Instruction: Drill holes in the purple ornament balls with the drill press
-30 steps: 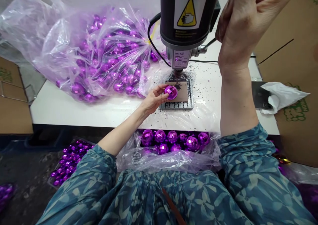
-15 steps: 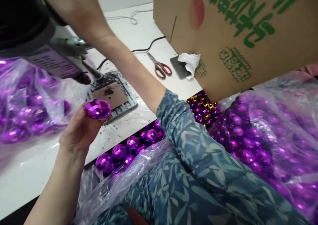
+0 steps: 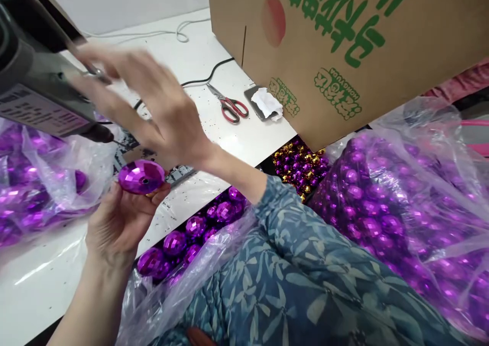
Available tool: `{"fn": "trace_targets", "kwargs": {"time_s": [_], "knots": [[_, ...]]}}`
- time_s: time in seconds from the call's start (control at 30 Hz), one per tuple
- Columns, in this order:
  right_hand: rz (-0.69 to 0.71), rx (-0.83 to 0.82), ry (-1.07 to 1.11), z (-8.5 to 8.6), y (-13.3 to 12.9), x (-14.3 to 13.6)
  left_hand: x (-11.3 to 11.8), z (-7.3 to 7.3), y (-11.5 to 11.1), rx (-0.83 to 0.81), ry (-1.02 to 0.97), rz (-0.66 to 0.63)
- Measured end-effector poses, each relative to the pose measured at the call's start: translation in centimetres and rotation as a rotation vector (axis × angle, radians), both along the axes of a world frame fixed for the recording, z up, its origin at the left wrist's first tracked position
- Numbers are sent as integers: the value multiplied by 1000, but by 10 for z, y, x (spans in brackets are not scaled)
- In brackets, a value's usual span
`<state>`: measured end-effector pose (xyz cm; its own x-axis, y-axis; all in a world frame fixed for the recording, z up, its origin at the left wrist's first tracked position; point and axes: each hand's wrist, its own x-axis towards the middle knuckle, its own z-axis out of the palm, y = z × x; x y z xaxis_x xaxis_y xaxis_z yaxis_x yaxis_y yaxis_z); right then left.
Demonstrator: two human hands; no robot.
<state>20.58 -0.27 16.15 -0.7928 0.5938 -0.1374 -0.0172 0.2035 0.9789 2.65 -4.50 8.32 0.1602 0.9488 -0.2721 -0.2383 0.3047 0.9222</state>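
Note:
A shiny purple faceted ball with a small dark hole in its upper face rests in the fingers of my left hand. That hand is closed round it from below. Just beyond the ball, the thin bit of a drill press points down, apart from it. My right hand, blurred by motion, is beside the machine near its lever, fingers stretched and apart, with nothing seen in them. Partly behind the ball and right hand lies the drill's base plate, strewn with dark shavings.
Red-handled scissors and a dark phone-like slab under crumpled paper lie on the white table. A cardboard box stands behind. Plastic bags of purple balls flank the table; faceted balls sit before me.
My right hand has come down from the top edge into view beside the drill press. The ball in my left hand now shows its hole. The view has shifted slightly.

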Motion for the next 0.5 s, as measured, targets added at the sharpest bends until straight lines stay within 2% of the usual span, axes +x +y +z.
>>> {"fn": "trace_targets", "kwargs": {"time_s": [0.03, 0.07, 0.13, 0.27, 0.33, 0.37, 0.43, 0.5], "knots": [[-3, -233, 609, -18, -15, 2, 0, -1, -1, 0, -2, -24], [60, -484, 1152, -36, -28, 5, 0, -4, -3, -2, -7, -59], [91, -615, 1467, -69, -51, 9, 2, -12, -6, -21, -21, -139], [181, -776, 1794, -123, -82, 30, 15, -23, -19, -98, -35, -271], [105, -736, 1999, -148, -95, 59, 21, -20, -26, -95, -10, -361], [25, -654, 2128, -160, -103, 78, 21, -18, -29, -82, 14, -397], [-199, -419, 2369, -182, -122, 122, 15, -13, -29, -51, 71, -413], [-428, -163, 2535, -195, -145, 165, 1, -14, -22, -36, 131, -358]]}}
